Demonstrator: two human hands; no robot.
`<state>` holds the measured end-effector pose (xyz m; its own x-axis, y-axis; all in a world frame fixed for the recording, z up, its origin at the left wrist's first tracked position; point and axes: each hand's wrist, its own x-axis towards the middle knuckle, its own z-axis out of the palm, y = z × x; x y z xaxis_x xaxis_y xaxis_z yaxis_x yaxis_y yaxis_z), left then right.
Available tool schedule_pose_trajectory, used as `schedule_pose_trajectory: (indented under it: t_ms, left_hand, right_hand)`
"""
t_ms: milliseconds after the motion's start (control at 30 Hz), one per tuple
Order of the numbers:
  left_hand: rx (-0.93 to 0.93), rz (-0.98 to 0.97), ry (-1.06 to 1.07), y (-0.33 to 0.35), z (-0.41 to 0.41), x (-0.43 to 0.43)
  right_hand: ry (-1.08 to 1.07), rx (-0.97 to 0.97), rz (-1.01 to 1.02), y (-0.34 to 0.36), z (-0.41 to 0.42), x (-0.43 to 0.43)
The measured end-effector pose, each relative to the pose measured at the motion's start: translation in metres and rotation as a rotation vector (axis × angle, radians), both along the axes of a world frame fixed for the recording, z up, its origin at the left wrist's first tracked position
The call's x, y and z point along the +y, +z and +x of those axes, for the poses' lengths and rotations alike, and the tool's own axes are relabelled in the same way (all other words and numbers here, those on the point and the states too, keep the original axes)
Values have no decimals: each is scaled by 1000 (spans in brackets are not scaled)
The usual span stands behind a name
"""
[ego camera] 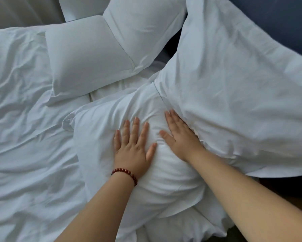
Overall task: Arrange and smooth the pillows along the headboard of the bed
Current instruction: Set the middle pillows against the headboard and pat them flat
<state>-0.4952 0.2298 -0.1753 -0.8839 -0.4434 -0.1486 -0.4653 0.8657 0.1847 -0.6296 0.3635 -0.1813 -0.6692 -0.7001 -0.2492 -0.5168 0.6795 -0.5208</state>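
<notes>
Two bare hands press flat, palms down, on a white pillow seen from above. The left hand point(133, 145) lies with fingers spread wide on the middle of the near pillow point(129, 180), grasping nothing; a bracelet of dark red beads point(124, 173) circles its wrist. The right hand point(179, 138) lies just beside it, fingers straight and together, its outer edge tucked against the lower edge of a large pillow point(234, 93) that leans upright against the dark blue headboard point(277, 20). The near pillow lies flat in front of that one, its cover creased around the hands. Farther along the headboard, to the upper left, a second upright pillow point(143, 27) stands with a smaller flat pillow point(85, 58) lying in front of it. A rumpled white duvet point(24, 128) covers the bed to the left
</notes>
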Motion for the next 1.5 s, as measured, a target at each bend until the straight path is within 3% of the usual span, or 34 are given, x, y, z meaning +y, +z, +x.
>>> schedule_pose_trajectory:
  t_ms: [100,300,400,533,633,767,933,1033,1200,1433,1500]
  left_hand:
    - [-15,13,-13,4,4,-3]
    - [-64,22,-69,9,19,7]
    - [-74,25,-95,10,44,5]
    - [-18,-8,-117,3,88,8]
    - [34,15,13,2,105,2]
    - [79,142,191,-3,126,-9]
    - [44,231,114,-21,149,-32]
    - [89,256,216,-19,159,-32]
    - [-107,190,-42,-39,189,-17]
    - [220,228,98,-23,160,-39]
    - [200,242,91,-25,133,-59]
  right_hand:
    - [-46,40,-50,0,29,25]
    - [-144,19,48,-10,58,58]
    - [-182,96,-76,-16,89,74]
    - [-239,74,-11,-21,125,107]
    - [-218,166,-66,-2,132,84]
    - [36,374,-90,9,146,9]
    - [82,487,68,-13,147,-24]
    - [89,495,9,-19,165,-10]
    - [230,493,101,-46,222,26]
    - [91,430,-39,2,192,-33]
    - [102,458,21,10,159,-75]
